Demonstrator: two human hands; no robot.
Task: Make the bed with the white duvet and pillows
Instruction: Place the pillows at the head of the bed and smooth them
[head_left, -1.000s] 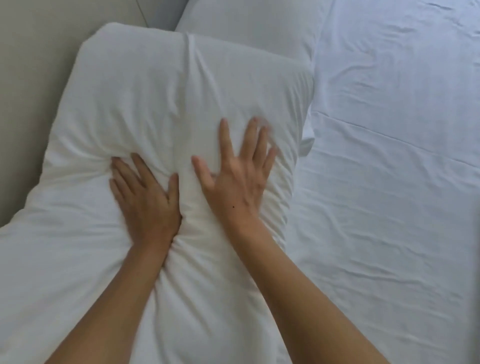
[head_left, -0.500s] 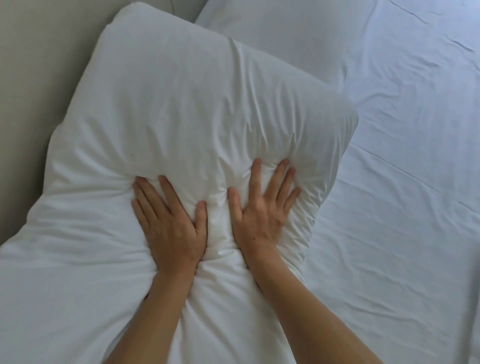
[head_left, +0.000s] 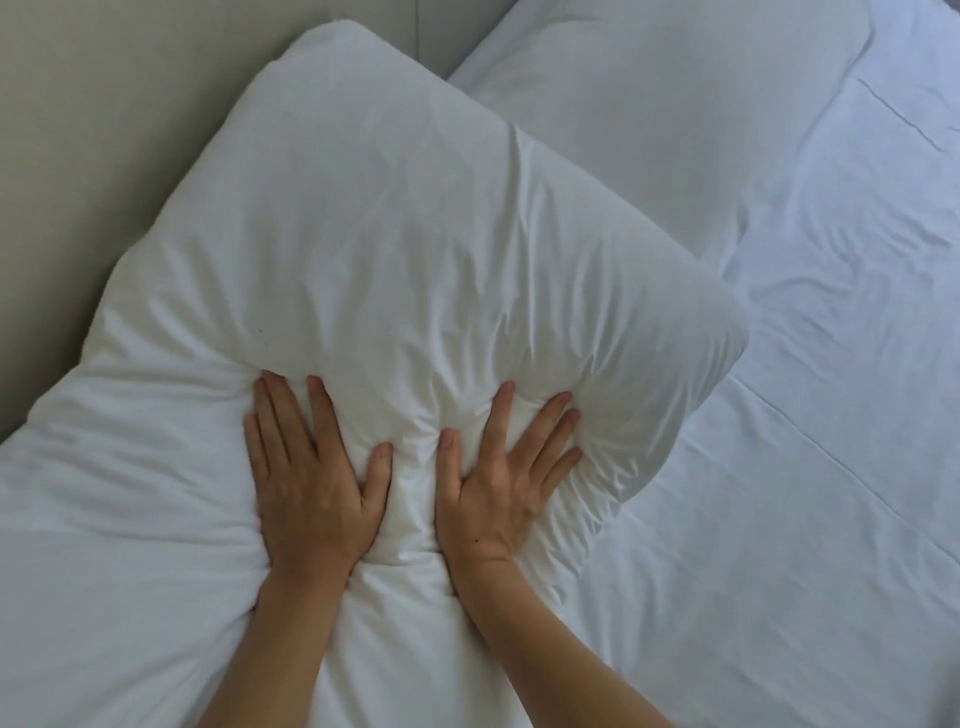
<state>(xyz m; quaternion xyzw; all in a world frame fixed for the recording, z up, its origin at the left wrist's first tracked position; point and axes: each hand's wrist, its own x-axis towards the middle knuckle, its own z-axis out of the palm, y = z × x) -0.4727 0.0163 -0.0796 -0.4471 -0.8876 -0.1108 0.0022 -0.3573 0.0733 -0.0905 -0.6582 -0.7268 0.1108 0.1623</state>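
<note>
We are pressing the near pillow (head_left: 395, 249), lying askew at the head of the bed against the headboard (head_left: 104, 156). Left hand (head_left: 311, 478) and right hand (head_left: 498, 483) are lying flat with fingers spread, gripping nothing. Since a second ago the right hand has settled beside the left and the dent is deepening, so plumping is progressing. A second pillow (head_left: 649, 104) is resting behind; the sheet (head_left: 805, 467) is lying wrinkled.
</note>
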